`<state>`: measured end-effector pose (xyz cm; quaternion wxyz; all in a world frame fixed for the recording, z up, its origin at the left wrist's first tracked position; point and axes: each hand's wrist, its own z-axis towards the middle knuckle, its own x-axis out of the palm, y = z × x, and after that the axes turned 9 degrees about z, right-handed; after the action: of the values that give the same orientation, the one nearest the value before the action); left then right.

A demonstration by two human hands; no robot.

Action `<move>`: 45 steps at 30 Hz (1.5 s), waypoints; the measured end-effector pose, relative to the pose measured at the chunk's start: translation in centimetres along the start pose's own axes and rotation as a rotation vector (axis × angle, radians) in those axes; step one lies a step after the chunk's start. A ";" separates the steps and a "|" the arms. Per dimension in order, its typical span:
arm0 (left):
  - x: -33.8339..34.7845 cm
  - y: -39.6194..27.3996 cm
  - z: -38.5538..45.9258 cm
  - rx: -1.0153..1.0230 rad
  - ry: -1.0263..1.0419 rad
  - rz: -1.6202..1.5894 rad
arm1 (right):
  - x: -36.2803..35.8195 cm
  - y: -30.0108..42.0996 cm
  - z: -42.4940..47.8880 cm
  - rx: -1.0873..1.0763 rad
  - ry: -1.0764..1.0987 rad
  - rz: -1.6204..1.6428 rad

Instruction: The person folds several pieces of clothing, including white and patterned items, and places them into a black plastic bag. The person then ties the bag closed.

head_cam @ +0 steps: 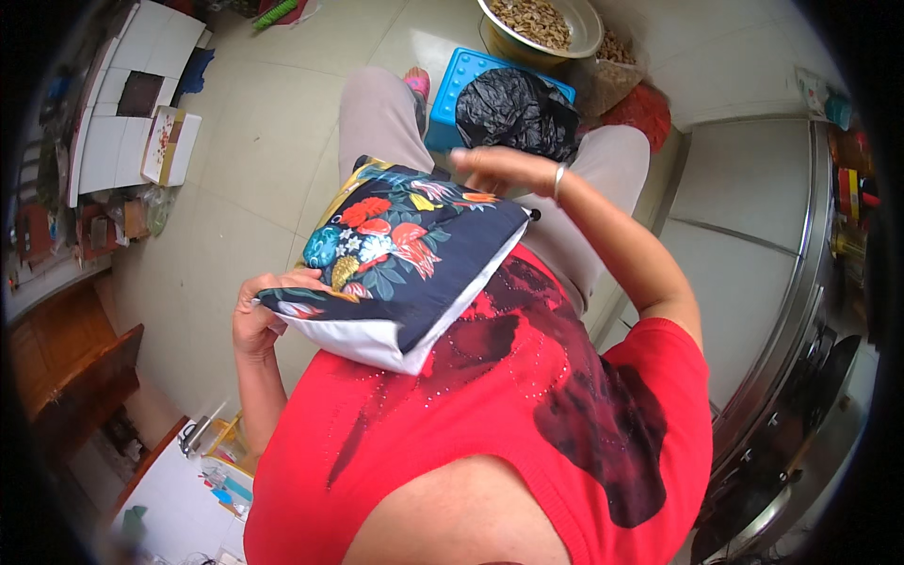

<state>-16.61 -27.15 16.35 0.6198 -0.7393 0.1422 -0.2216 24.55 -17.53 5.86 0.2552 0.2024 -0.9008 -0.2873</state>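
A dark floral-printed cloth piece [395, 247] with a white underside lies over my lap, against the red top I wear. At its near left corner my left hand [265, 311] grips the edge, fingers on the printed face, and the white side shows where the edge folds. My right hand [494, 169], with a silver bangle at the wrist, is at the cloth's far edge. One finger stretches to the left; the others are partly hidden, so whether they hold the cloth is unclear. A small black round piece [534, 214] sits at the cloth's right corner.
Beyond my knees are a blue plastic stool [462, 74] with a black plastic bag [515, 109] on it, a basin [590, 35] of dried pieces and a red bag [639, 116]. Metal-edged cabinets [734, 275] stand at right. A white table [176, 501] is at lower left.
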 end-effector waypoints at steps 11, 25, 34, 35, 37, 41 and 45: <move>1.9 -5.9 5.0 -0.120 0.189 0.495 | 4.4 1.5 2.4 -0.160 -0.017 -0.026; 2.7 3.2 4.6 -0.685 0.029 -0.041 | 4.2 3.3 4.0 -0.661 -0.104 -0.035; 4.7 3.5 5.7 -0.372 -0.198 -0.317 | 6.0 -3.8 -3.6 -0.575 0.348 1.197; 4.8 3.2 6.6 -0.327 -0.228 -0.280 | 6.3 -5.1 -3.9 -0.598 0.362 1.142; 6.0 2.5 9.5 -0.224 -0.293 -0.201 | 7.7 -4.1 -5.1 -0.646 0.219 0.911; 8.5 2.6 14.6 -0.066 -0.259 0.018 | 8.3 -2.5 -5.7 -0.714 -0.015 0.706; 10.7 2.8 16.8 -0.008 -0.068 0.093 | 5.2 -1.8 -3.9 -0.766 -0.254 0.874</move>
<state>1.24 -18.53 13.01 0.6310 -0.7415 0.1561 -0.1665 23.09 -23.18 9.29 0.2949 -0.3298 -0.7563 -0.4821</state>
